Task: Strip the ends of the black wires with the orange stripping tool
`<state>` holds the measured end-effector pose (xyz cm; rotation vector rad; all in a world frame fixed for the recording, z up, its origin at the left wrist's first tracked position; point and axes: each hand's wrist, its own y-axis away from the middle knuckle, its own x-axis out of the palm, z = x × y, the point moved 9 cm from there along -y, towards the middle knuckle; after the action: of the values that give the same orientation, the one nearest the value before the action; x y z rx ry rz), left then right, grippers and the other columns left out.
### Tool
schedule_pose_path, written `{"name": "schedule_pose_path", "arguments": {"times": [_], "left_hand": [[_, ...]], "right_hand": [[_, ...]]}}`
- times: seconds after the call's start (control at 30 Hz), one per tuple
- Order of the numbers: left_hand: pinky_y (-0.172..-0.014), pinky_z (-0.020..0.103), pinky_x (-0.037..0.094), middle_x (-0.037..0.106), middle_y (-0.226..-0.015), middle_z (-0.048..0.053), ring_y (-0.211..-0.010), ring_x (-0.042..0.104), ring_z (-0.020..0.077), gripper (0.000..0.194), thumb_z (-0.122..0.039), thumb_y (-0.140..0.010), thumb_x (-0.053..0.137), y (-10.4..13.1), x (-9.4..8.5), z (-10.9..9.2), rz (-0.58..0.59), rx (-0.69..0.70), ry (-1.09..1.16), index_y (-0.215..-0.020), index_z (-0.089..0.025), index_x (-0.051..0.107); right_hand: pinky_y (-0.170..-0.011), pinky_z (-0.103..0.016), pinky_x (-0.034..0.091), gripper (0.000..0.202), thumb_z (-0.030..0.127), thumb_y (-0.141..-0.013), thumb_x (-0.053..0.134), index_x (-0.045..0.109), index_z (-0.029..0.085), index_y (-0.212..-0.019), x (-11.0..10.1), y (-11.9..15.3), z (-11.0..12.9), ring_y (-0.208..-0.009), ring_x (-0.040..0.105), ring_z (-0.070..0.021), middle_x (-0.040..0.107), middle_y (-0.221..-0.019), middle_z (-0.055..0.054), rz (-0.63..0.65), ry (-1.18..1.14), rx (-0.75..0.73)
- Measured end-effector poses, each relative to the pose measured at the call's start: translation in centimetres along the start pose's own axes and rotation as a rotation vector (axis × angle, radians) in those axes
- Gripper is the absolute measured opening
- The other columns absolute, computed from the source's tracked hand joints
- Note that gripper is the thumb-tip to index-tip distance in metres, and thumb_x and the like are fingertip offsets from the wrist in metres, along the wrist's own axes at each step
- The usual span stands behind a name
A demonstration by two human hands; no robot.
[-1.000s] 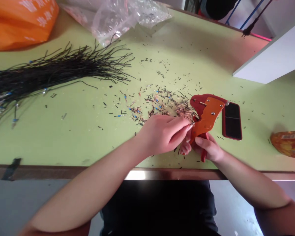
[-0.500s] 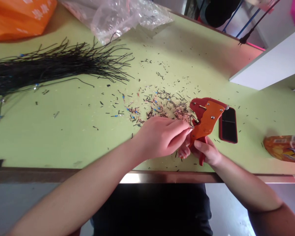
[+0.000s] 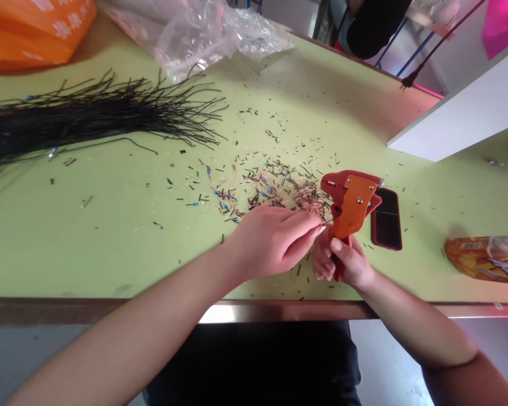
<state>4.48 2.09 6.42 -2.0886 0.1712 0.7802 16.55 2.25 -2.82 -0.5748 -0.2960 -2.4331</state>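
Note:
My right hand (image 3: 349, 260) is wrapped round the handles of an orange and red wire stripper (image 3: 352, 203), held upright above the table's near side. The handles look squeezed close together, and a red part sticks out at the tool's right. My left hand (image 3: 275, 237) is closed, thumb and forefinger pinching a thin black wire (image 3: 328, 221). The wire's short visible end points at the stripper's jaw side; whether it sits inside the jaws I cannot tell. Beneath and left of the tool lies a heap of copper strands and black insulation scraps (image 3: 309, 198).
A thick bundle of black wires (image 3: 88, 115) lies at the left. Behind it are an orange bag (image 3: 34, 34) and clear plastic bags (image 3: 203, 39). A phone (image 3: 387, 220), an orange-coloured bottle (image 3: 482, 256) and a white panel (image 3: 457, 107) are at the right.
The stripper's handles have come closer together, and a red part now juts out at its right side. My left fingertips are slightly farther from the jaws. The view has shifted a little.

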Motion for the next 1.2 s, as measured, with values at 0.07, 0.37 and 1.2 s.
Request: {"name": "schedule_pose_path", "arguments": {"times": [0.07, 0.37, 1.2], "left_hand": [[-0.05, 0.023, 0.035, 0.059, -0.058, -0.006, -0.048, 0.047, 0.0075, 0.016, -0.018, -0.103, 0.054, 0.0, -0.1, 0.2, -0.016, 0.0, 0.023, -0.091, -0.017, 0.065], [-0.054, 0.017, 0.042, 0.069, -0.068, -0.004, -0.053, 0.055, 0.0057, 0.021, -0.023, -0.106, 0.054, -0.2, -1.0, 4.1, -0.084, -0.226, 0.145, -0.09, -0.018, 0.066], [-0.062, 0.024, 0.049, 0.07, -0.073, -0.001, -0.063, 0.062, 0.0112, 0.03, -0.034, -0.108, 0.047, 0.4, 1.0, 6.2, 0.117, -0.34, 0.235, -0.095, -0.019, 0.069]], "right_hand": [[-0.051, -0.023, 0.052, 0.035, 0.047, -0.101, 0.068, 0.057, 0.019, -0.082, 0.0, -0.1, 0.3, -0.044, 0.049, -0.0091, 0.051, -0.057, 0.008, 0.014, -0.037, -0.018], [-0.085, -0.037, 0.053, 0.041, 0.047, -0.098, 0.068, 0.066, 0.012, -0.119, 1.7, 0.6, -0.1, -0.085, 0.067, -0.02, 0.067, -0.091, -0.007, 0.307, -0.16, 0.113], [-0.079, -0.035, 0.055, 0.028, 0.041, -0.095, 0.067, 0.064, 0.014, -0.1, 2.7, 1.5, -0.2, -0.087, 0.068, -0.0217, 0.066, -0.091, -0.007, 0.431, -0.215, 0.227]]}}
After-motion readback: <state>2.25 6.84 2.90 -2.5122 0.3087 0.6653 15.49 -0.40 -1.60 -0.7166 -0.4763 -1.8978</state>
